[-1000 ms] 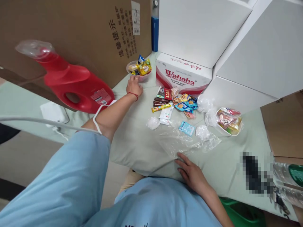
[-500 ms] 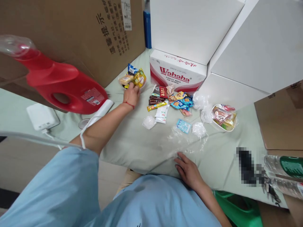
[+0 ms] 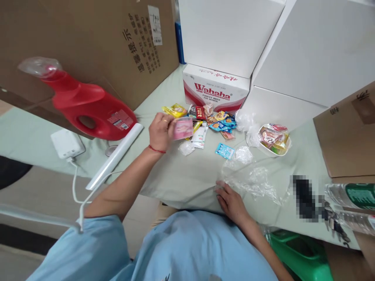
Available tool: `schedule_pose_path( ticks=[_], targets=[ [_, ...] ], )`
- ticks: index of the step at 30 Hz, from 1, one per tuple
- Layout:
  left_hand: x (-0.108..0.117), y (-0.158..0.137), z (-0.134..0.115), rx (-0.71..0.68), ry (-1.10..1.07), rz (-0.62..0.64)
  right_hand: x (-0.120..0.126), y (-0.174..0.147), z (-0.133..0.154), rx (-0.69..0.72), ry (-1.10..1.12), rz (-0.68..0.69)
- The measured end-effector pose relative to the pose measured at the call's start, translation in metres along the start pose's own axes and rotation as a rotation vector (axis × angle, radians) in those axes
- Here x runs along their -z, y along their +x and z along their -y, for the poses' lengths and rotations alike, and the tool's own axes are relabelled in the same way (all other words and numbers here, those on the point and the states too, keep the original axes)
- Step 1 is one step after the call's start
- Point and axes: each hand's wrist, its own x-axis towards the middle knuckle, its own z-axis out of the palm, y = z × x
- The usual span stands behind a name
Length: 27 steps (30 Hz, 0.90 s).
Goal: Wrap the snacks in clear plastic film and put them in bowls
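My left hand (image 3: pixel 161 130) is closed on the edge of a small pink plastic container (image 3: pixel 183 128), held tilted over the snacks; motion blurs it a little. Just behind the hand are yellow snack packets (image 3: pixel 175 110). Beside them lies a pile of wrapped snacks: a red packet (image 3: pixel 200 112), blue packets (image 3: pixel 221 124) and white sachets (image 3: pixel 199 134). My right hand (image 3: pixel 231 203) rests on the cloth near the front edge with its fingers stretched out. Its fingertips are close to a crumpled clear plastic wrap (image 3: pixel 254 181).
A white bowl (image 3: pixel 288 146) of packets stands at the right, near clear plastic bags (image 3: pixel 245 120). A blue sachet (image 3: pixel 224 150) lies mid-table. At the left are a red jug (image 3: pixel 88 105), a white power bank (image 3: pixel 67 143) and cables. Behind stands a Wahaha box (image 3: pixel 215 89).
My left hand has drawn back from the snack container at the back left and now holds a tilted pink container. The yellow packets sit nearer the pile. My right hand stays on the cloth.
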Motion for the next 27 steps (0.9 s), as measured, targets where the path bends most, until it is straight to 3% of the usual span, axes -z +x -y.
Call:
schedule_pose_path(
  ticks=[2,4,8,9,11,15,18,20,23,25,27],
  targets=[
    [-0.011,0.008,-0.025,0.018,-0.131,-0.006,-0.001,0.001,0.000,-0.004,0.017,-0.019],
    [-0.030,0.014,-0.047,0.150,-0.328,-0.043,-0.001,0.001,0.002,-0.008,0.027,-0.037],
    [-0.076,0.025,-0.075,0.818,-1.003,-0.107,-0.002,-0.001,0.006,-0.021,0.037,-0.053],
    [-0.085,0.027,-0.080,0.933,-1.118,-0.075,-0.002,-0.002,0.007,-0.028,0.039,-0.054],
    [-0.094,0.029,-0.087,1.018,-1.226,0.009,-0.002,-0.002,0.009,-0.043,0.043,-0.059],
    [-0.081,0.023,-0.087,1.007,-1.304,0.049,-0.001,-0.002,0.012,-0.064,0.050,-0.063],
    [-0.048,0.001,-0.073,0.830,-1.219,-0.039,0.001,-0.004,0.013,-0.061,0.067,-0.060],
    [-0.019,-0.025,-0.058,0.624,-0.883,-0.116,0.002,-0.006,0.015,-0.047,0.074,-0.056],
    [0.026,-0.080,-0.038,0.316,-0.206,-0.117,0.004,-0.006,0.020,-0.016,0.040,0.006],
    [0.047,-0.119,-0.028,0.185,0.038,-0.073,0.007,-0.002,0.027,0.027,0.002,0.089],
    [0.057,-0.154,-0.021,0.087,0.120,0.002,0.011,0.006,0.037,0.087,-0.030,0.189]
  ],
)
